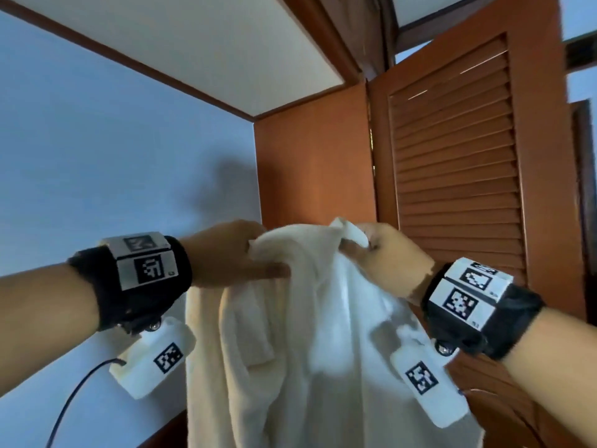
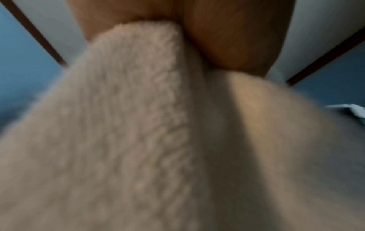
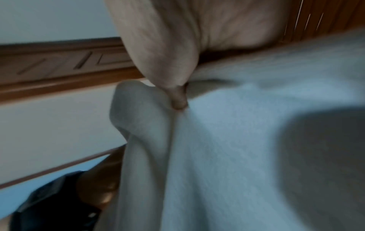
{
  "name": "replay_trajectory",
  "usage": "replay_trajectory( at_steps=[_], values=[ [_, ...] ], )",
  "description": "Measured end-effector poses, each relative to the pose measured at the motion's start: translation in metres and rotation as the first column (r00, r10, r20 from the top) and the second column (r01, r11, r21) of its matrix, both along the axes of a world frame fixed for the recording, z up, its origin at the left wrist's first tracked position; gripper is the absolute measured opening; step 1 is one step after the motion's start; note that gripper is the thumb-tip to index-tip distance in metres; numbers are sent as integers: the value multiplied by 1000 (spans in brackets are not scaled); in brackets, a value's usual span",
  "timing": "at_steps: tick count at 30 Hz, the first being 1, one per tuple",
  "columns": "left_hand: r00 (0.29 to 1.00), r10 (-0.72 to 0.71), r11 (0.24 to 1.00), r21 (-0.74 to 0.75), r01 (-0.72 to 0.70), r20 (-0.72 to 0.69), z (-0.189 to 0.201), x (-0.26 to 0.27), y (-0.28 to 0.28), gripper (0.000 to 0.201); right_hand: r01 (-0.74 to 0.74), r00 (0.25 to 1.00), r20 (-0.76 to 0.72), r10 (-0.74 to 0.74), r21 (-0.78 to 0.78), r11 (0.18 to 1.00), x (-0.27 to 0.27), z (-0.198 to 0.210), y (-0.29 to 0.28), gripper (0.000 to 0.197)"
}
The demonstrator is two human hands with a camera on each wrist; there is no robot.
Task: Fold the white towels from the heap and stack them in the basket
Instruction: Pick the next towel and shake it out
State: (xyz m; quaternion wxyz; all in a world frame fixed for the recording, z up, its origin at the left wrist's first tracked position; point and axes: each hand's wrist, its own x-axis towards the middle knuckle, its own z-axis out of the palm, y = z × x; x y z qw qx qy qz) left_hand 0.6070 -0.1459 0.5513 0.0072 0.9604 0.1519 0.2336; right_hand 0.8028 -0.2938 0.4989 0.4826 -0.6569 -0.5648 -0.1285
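Both hands, left hand and right hand, pinch towel top edge, held up; next: find corners, spread, fold

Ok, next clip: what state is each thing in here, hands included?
white towel: lifted in the air, hanging down, bunched, not folded
left hand: grips the towel's top edge
right hand: pinches the top edge, a corner poking out above the fingers
louvered door: swung partly open, slats closed
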Motion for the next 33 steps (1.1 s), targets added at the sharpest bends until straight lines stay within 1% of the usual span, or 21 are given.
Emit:
replay_trajectory(
  at_steps=[1,2,4,5,6,7,8,11,14,16,17,18,19,21,23,25,26,28,30,32,33],
  values=[
    [998,-43,999,12,43,-36,-11,17,-5,55,-46,999,4,45,35,998,4,-4,4,29],
    [993,-107,994,2,107,-58,-23,36,-7,50,-80,996,39,78,58,995,9,-8,7,32],
    [963,-259,965,-65,254,-77,-51,72,-4,34,-89,993,86,80,98,991,18,-22,15,50],
    [949,-309,949,-94,302,-68,-64,90,3,31,-100,992,88,92,84,991,27,-29,19,51],
    [941,-334,937,-118,327,-44,-77,108,13,38,-111,992,63,106,83,990,39,-38,25,43],
    [940,-342,930,-147,337,-10,-87,124,26,46,-135,990,-20,138,127,983,52,-45,32,29],
    [942,-334,925,-182,334,28,-93,139,40,51,-134,990,-31,139,127,983,68,-53,34,20],
    [958,-257,930,-236,281,129,-88,178,79,53,-28,997,-69,31,37,999,127,-76,38,34],
    [962,-114,964,-205,167,246,-67,207,108,39,-29,997,-82,13,-186,982,178,-106,44,51],
    [947,-48,976,-188,112,318,-51,221,118,39,-37,996,-94,8,-316,948,204,-125,53,44],
    [937,-14,977,-194,86,349,-46,225,122,40,-41,995,-100,6,-351,936,218,-134,59,34],
    [925,34,976,-213,51,378,-41,228,129,39,-35,995,-99,-3,-373,927,232,-143,67,26],
    [912,90,969,-246,13,401,-37,227,136,37,-26,995,-102,-16,-389,921,246,-151,75,25],
    [876,204,945,-322,-60,436,-32,218,150,39,-34,987,-157,-31,-393,919,272,-164,94,34],
    [837,320,917,-367,-155,444,-34,199,157,41,-81,974,-227,3,-338,938,293,-167,115,41],
    [819,390,903,-351,-249,421,-41,180,150,40,-192,946,-304,115,-236,953,299,-159,135,29],
    [838,390,905,-327,-272,382,-47,173,142,40,-269,928,-310,209,-166,949,294,-151,145,20],
    [909,330,931,-249,-268,256,-64,167,114,30,-419,892,-215,397,-68,905,267,-129,160,25],
    [951,300,936,-215,-277,81,-87,172,76,5,-565,823,-80,563,-9,825,236,-107,168,32],
    [964,256,932,-248,-264,-64,-111,180,42,40,-673,739,32,672,15,739,208,-89,167,44],
    [969,237,931,-267,-248,-72,-121,183,29,43,-715,699,51,713,22,699,197,-83,165,46]
  ],
)
